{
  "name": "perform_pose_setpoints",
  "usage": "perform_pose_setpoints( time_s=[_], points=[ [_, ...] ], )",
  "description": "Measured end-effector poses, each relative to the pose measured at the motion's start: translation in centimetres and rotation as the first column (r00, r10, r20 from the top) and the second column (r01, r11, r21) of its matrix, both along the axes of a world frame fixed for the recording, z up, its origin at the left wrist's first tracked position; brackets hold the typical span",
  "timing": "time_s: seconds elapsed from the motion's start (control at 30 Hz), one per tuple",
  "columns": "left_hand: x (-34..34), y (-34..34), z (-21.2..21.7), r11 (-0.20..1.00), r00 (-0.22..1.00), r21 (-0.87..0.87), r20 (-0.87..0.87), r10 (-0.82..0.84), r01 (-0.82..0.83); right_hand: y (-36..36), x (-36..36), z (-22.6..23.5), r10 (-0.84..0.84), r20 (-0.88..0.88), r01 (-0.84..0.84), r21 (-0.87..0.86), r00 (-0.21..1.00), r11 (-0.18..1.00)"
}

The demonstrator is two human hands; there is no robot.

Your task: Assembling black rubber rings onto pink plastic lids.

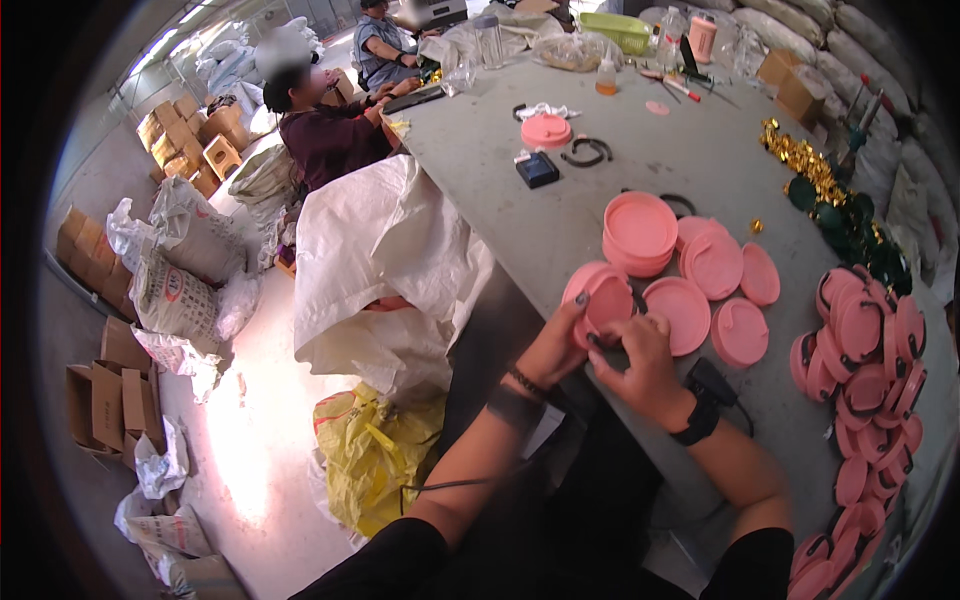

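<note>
My left hand point(553, 347) grips a pink round lid point(603, 295) at the near edge of the grey table point(560, 210). My right hand point(643, 362) presses against the same lid from the right, with a black ring piece point(606, 345) between its fingers. A stack of pink lids point(640, 232) stands just beyond, with single pink lids point(715, 290) lying flat beside it. To the right a long heap of pink lids fitted with black rings point(868, 360) runs along the table.
A white sack point(380, 260) and a yellow bag point(375, 445) sit left of the table. Two people point(330, 125) work at the far left end. Gold and green small parts point(820, 190) lie at the right. Cardboard boxes point(105, 390) stand on the floor.
</note>
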State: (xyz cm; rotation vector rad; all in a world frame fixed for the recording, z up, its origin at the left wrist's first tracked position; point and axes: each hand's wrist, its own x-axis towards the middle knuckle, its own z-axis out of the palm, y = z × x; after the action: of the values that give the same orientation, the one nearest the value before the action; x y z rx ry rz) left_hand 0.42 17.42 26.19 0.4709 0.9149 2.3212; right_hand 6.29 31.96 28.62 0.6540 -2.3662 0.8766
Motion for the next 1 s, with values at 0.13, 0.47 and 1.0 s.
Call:
perform_pose_setpoints(
  time_s=[0.13,0.47,1.0],
  points=[
    [-0.9,-0.6,0.4,0.984,0.985,0.178,0.174,-0.008,-0.023,0.0,-0.5,0.7,-0.039,-0.119,0.05,0.089,0.992,0.995],
    [3.4,-0.7,2.0,0.96,0.969,0.264,0.246,0.032,-0.099,0.4,0.1,1.2,0.158,-0.274,-0.104,0.202,0.949,0.974],
    [5.2,-2.4,3.3,0.984,0.972,0.13,0.216,0.087,-0.118,0.0,0.5,1.2,0.241,-0.398,-0.175,0.195,0.885,0.965]
  ],
)
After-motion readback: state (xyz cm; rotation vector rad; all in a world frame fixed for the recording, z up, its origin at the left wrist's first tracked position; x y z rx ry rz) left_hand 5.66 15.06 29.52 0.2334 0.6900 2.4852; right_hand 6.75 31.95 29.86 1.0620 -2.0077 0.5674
